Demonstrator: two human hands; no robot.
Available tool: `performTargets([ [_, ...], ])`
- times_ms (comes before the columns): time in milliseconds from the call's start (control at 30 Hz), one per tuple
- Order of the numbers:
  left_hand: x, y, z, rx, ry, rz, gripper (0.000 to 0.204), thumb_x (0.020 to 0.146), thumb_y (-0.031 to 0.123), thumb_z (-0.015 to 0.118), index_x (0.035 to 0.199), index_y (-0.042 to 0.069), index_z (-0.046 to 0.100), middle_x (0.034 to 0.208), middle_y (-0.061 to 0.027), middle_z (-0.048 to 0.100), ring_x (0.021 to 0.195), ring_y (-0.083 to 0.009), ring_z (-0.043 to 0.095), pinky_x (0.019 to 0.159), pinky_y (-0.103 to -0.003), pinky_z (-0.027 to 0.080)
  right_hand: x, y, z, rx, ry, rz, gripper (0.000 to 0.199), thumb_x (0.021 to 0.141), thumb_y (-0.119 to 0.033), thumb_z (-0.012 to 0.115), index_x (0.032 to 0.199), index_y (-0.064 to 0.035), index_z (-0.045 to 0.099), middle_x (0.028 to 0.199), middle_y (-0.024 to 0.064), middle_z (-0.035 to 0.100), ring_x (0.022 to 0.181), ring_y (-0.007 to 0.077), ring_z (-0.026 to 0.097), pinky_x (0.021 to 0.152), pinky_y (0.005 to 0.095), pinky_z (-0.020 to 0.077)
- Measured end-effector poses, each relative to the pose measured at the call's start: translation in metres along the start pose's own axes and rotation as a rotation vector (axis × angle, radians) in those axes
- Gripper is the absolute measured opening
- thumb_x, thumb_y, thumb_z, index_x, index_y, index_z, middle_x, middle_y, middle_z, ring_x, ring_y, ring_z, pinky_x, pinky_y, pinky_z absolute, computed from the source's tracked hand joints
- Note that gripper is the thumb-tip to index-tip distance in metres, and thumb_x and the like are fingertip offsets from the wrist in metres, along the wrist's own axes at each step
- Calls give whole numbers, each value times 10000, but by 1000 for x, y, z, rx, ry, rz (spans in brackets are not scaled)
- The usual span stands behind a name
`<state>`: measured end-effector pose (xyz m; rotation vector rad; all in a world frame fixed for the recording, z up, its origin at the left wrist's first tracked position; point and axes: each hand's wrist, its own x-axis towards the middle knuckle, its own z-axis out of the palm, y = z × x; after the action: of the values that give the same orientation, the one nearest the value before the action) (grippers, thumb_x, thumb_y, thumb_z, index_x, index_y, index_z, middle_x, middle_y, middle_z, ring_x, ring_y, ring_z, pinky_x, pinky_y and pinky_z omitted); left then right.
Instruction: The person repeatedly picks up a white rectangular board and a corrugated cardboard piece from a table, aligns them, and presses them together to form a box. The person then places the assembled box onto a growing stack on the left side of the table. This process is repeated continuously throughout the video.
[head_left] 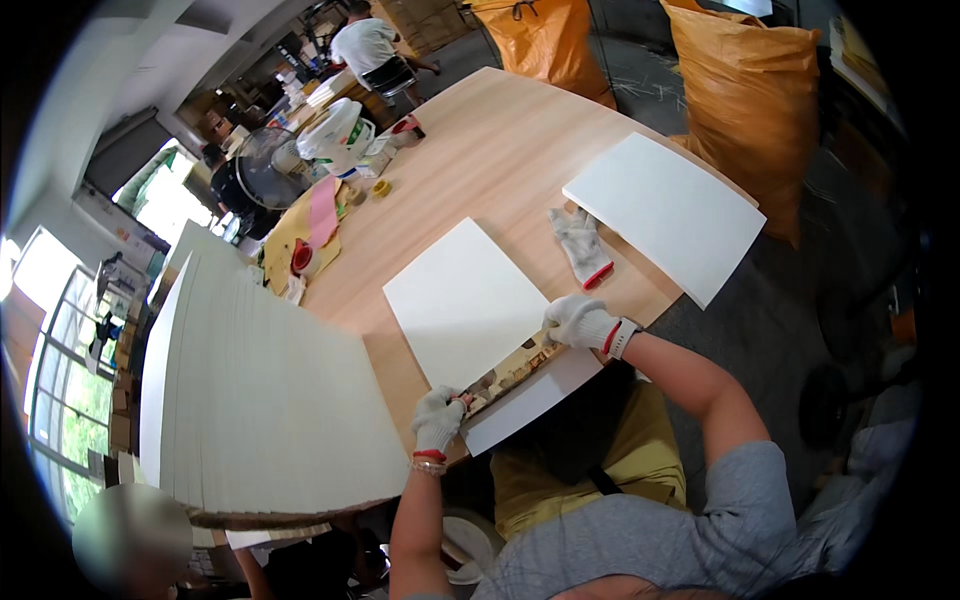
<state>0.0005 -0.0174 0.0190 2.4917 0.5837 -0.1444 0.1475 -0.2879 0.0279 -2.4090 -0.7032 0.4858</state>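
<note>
My left hand (438, 418) and my right hand (578, 322) both wear white work gloves with red cuffs. Each grips the near edge of a white board (462, 302) lying on the wooden table (480, 160). My left hand holds its near left corner, my right hand its near right corner. Under that edge a patterned brown strip (512, 368) shows, and a second white sheet (535, 395) sticks out over the table's near edge.
A tall stack of white boards (255, 400) stands at my left. Another white board (665, 212) overhangs the table at the right, with a spare glove (582, 246) beside it. Orange sacks (745, 100) stand behind. Tape rolls, a fan and clutter fill the far left; people work beyond.
</note>
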Motion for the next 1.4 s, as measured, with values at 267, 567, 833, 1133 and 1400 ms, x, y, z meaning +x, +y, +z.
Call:
performTargets([
  [267, 72, 64, 3, 963, 21, 1282, 834, 702, 127, 734, 1434, 261, 358, 1442, -131, 376, 1252, -285, 446, 1064, -411, 352, 14, 14, 11, -83, 445, -278, 179, 765, -199, 681, 891, -98, 604, 856, 105, 595, 826, 302, 583, 752, 390, 470],
  [567, 83, 94, -10, 916, -489, 939, 788, 722, 148, 707, 1387, 423, 387, 1478, -99, 308, 1289, -305, 393, 1064, -397, 351, 17, -91, 134, -314, 24, -910, 148, 819, -182, 545, 842, -95, 663, 914, 96, 674, 771, 242, 671, 596, 351, 548],
  [833, 60, 123, -32, 993, -555, 970, 732, 779, 131, 655, 1377, 458, 387, 1501, -116, 270, 1287, -345, 383, 1045, -400, 383, 17, -108, 147, -303, 175, -1064, 135, 848, -176, 532, 953, -130, 603, 816, 53, 637, 727, 240, 643, 621, 387, 528],
  [1133, 61, 130, -28, 1083, -574, 1068, 1019, 533, 226, 850, 1411, 399, 363, 1509, -104, 262, 1309, -297, 345, 1079, -372, 313, -5, 83, -20, -306, 265, -157, 172, 831, -258, 617, 867, -90, 631, 789, 105, 629, 781, 291, 634, 667, 383, 505],
  [1400, 15, 65, 2, 686, 69, 773, 292, 913, 268, 501, 1136, 94, 572, 1029, -137, 613, 871, -322, 606, 703, -425, 509, 43, 40, -4, 91, 161, 199, 638, 788, -601, 572, 1007, -5, 644, 928, 201, 671, 871, 346, 639, 775, 389, 486],
])
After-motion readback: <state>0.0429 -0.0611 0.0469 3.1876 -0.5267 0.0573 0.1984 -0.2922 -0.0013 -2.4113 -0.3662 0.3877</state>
